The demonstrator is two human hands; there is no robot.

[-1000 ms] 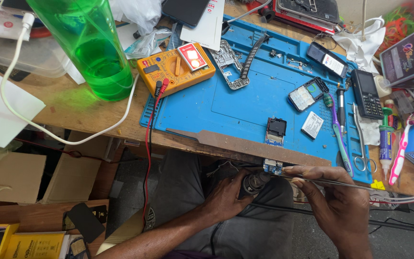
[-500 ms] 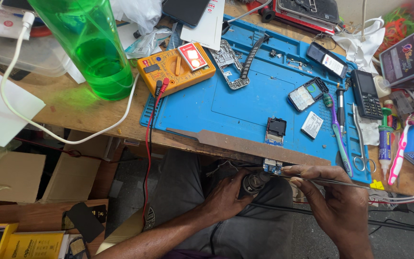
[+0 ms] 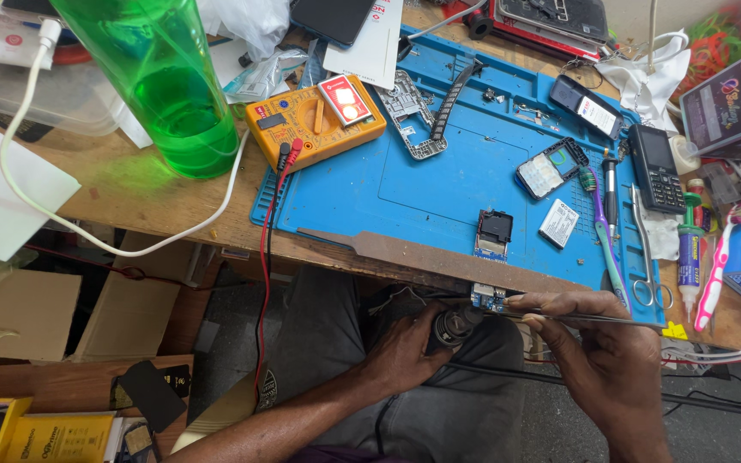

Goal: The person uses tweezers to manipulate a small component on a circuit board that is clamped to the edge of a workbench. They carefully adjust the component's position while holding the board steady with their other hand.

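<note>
Left hand point(image 3: 409, 347): fingers closed around a dark cylindrical tool point(image 3: 454, 326), held over the lap.
Right hand point(image 3: 598, 360): fingers pinching thin metal tweezers point(image 3: 593, 320).
Small blue circuit board point(image 3: 489, 298): at the tweezers' tip (just below the blue silicone work mat's point(image 3: 439, 184) edge).

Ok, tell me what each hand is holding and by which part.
The left hand wraps around the body of a dark cylindrical tool. The right hand pinches thin metal tweezers near mid-length, their tips at a small blue circuit board.
</note>
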